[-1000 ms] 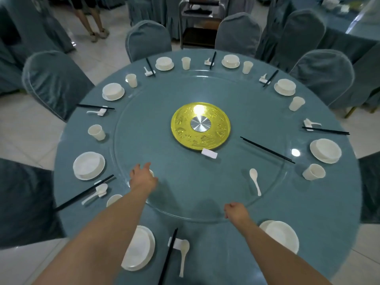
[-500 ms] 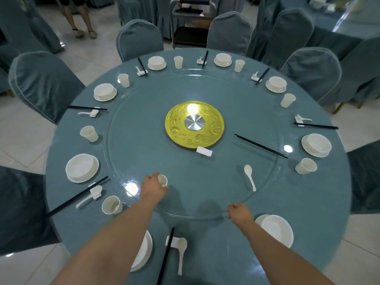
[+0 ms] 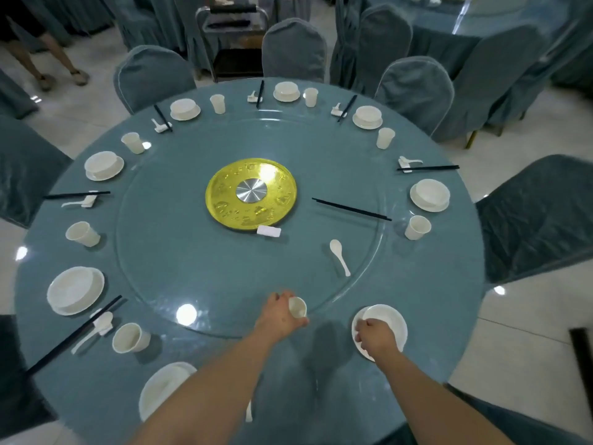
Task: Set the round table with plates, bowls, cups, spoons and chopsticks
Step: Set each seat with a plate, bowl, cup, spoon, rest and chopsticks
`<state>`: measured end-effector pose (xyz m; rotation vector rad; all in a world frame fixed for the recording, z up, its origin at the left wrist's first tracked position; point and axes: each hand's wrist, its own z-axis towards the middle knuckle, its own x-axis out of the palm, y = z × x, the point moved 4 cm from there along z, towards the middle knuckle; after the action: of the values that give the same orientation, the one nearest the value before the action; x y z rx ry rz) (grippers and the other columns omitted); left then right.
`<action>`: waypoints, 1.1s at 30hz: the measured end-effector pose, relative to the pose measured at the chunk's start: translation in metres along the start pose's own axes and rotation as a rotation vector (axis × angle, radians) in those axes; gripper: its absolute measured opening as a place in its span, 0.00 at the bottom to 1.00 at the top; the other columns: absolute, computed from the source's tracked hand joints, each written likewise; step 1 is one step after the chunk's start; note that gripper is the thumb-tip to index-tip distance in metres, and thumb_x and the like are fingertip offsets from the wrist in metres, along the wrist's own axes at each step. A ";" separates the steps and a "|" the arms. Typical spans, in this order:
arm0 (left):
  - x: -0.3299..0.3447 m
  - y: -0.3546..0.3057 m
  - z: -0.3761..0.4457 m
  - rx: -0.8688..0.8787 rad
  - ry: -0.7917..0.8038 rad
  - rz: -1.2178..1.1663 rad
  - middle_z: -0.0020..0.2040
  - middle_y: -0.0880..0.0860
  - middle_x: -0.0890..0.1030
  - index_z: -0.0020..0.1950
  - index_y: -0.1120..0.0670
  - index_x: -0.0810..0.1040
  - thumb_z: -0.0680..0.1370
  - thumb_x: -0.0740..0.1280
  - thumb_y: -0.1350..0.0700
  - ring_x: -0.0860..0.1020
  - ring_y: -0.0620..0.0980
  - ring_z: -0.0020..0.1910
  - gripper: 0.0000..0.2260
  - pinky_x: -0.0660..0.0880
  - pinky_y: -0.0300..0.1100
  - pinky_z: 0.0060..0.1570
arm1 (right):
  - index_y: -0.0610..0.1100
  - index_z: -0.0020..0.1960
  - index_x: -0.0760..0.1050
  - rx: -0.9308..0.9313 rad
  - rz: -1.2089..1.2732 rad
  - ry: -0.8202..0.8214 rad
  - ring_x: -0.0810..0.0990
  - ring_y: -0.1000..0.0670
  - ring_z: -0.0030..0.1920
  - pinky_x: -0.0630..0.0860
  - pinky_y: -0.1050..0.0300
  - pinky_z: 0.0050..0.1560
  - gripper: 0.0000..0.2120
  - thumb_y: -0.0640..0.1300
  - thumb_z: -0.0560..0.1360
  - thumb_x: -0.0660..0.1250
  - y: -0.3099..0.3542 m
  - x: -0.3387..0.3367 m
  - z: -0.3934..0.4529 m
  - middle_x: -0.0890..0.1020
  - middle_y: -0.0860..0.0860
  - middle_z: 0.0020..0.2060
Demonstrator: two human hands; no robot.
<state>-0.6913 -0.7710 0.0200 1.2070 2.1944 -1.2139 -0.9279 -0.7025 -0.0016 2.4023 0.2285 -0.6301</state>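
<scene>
My left hand (image 3: 278, 313) grips a small white cup (image 3: 297, 308), tilted, just above the near rim of the glass turntable (image 3: 192, 252). Right of it, my right hand (image 3: 374, 338) rests with curled fingers on the near-left side of a white plate (image 3: 401, 329) that carries a bowl (image 3: 383, 316). Loose on the turntable lie black chopsticks (image 3: 351, 209), a white spoon (image 3: 339, 256) and a white chopstick rest (image 3: 269, 231). Several finished place settings ring the round table (image 3: 199, 351).
A gold disc (image 3: 251, 195) marks the turntable's middle. Covered chairs (image 3: 293, 49) surround the table, with a service cart (image 3: 236, 43) behind the far side. Near my left arm sit a plate (image 3: 163, 388) and a cup (image 3: 130, 338). A person's legs (image 3: 48, 64) stand far left.
My left hand closed on the cup on the turntable and carried it to the right. My right hand moved right onto the plate with the bowl.
</scene>
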 end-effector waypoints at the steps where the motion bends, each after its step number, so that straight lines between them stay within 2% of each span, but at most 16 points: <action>1: 0.010 -0.005 -0.003 0.020 0.019 0.011 0.61 0.52 0.69 0.65 0.46 0.69 0.66 0.76 0.43 0.74 0.53 0.58 0.31 0.73 0.45 0.61 | 0.40 0.37 0.77 0.018 0.026 -0.010 0.75 0.43 0.37 0.74 0.52 0.45 0.14 0.43 0.79 0.60 -0.007 -0.006 0.002 0.82 0.41 0.36; 5: 0.042 -0.020 -0.010 0.070 0.096 0.110 0.60 0.49 0.67 0.65 0.42 0.67 0.66 0.74 0.40 0.75 0.52 0.58 0.30 0.75 0.43 0.56 | 0.39 0.42 0.78 0.057 0.100 -0.061 0.77 0.42 0.39 0.75 0.52 0.47 0.14 0.44 0.79 0.59 -0.033 -0.028 0.008 0.84 0.42 0.36; 7: 0.056 -0.025 -0.010 0.086 0.124 0.179 0.62 0.49 0.67 0.66 0.42 0.66 0.66 0.74 0.40 0.75 0.52 0.59 0.32 0.74 0.45 0.58 | 0.37 0.45 0.79 0.060 0.091 -0.095 0.79 0.41 0.42 0.74 0.54 0.45 0.15 0.45 0.80 0.59 -0.044 -0.038 0.011 0.84 0.43 0.37; 12: 0.078 -0.032 -0.008 0.107 0.142 0.254 0.65 0.50 0.65 0.69 0.43 0.64 0.68 0.73 0.41 0.71 0.53 0.65 0.33 0.71 0.48 0.65 | 0.36 0.50 0.79 0.077 0.051 -0.136 0.81 0.39 0.50 0.76 0.50 0.53 0.14 0.44 0.80 0.60 -0.058 -0.052 0.015 0.85 0.41 0.45; 17: 0.098 -0.034 -0.009 0.106 0.144 0.317 0.65 0.51 0.65 0.68 0.43 0.63 0.68 0.73 0.42 0.68 0.55 0.65 0.32 0.71 0.51 0.63 | 0.40 0.56 0.79 0.140 0.044 -0.231 0.79 0.40 0.54 0.73 0.55 0.53 0.12 0.45 0.77 0.63 -0.074 -0.064 0.018 0.83 0.42 0.53; 20: 0.103 -0.036 -0.009 0.082 0.142 0.316 0.64 0.51 0.65 0.67 0.43 0.64 0.68 0.73 0.42 0.69 0.55 0.64 0.31 0.72 0.50 0.62 | 0.39 0.63 0.74 0.167 0.119 -0.232 0.78 0.39 0.57 0.73 0.52 0.58 0.18 0.46 0.76 0.67 -0.079 -0.064 0.021 0.81 0.41 0.57; 23: 0.107 -0.035 -0.009 0.078 0.135 0.344 0.64 0.50 0.64 0.68 0.43 0.62 0.68 0.73 0.41 0.68 0.55 0.65 0.33 0.73 0.51 0.60 | 0.39 0.66 0.71 0.182 0.149 -0.178 0.80 0.41 0.53 0.75 0.46 0.61 0.20 0.45 0.76 0.66 -0.085 -0.060 0.028 0.81 0.39 0.56; 25: 0.110 -0.032 -0.009 0.077 0.138 0.348 0.65 0.49 0.63 0.70 0.41 0.60 0.67 0.73 0.39 0.67 0.54 0.66 0.36 0.73 0.52 0.60 | 0.39 0.65 0.72 0.184 0.138 -0.159 0.81 0.43 0.51 0.76 0.45 0.61 0.19 0.45 0.77 0.65 -0.089 -0.057 0.031 0.82 0.39 0.54; 27: 0.112 -0.029 -0.009 0.066 0.145 0.323 0.67 0.49 0.63 0.71 0.40 0.58 0.65 0.73 0.36 0.66 0.53 0.67 0.39 0.72 0.52 0.62 | 0.40 0.64 0.73 0.196 0.131 -0.164 0.81 0.40 0.53 0.76 0.47 0.60 0.17 0.45 0.77 0.64 -0.091 -0.056 0.032 0.83 0.39 0.52; 30: 0.112 -0.026 -0.009 0.024 0.156 0.273 0.69 0.47 0.61 0.72 0.38 0.55 0.63 0.69 0.29 0.64 0.52 0.70 0.42 0.70 0.53 0.63 | 0.41 0.60 0.75 0.217 0.131 -0.161 0.82 0.39 0.53 0.78 0.48 0.57 0.14 0.45 0.76 0.64 -0.092 -0.053 0.035 0.84 0.40 0.50; 33: 0.106 -0.024 -0.007 0.010 0.090 0.222 0.70 0.47 0.63 0.72 0.39 0.57 0.63 0.61 0.24 0.64 0.51 0.70 0.42 0.70 0.52 0.63 | 0.41 0.44 0.79 0.213 0.104 -0.152 0.81 0.42 0.41 0.80 0.48 0.52 0.06 0.41 0.74 0.64 -0.091 -0.049 0.035 0.83 0.44 0.35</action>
<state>-0.7708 -0.7174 -0.0316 1.4909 2.0515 -1.1006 -1.0122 -0.6536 -0.0502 2.5332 -0.0293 -0.8201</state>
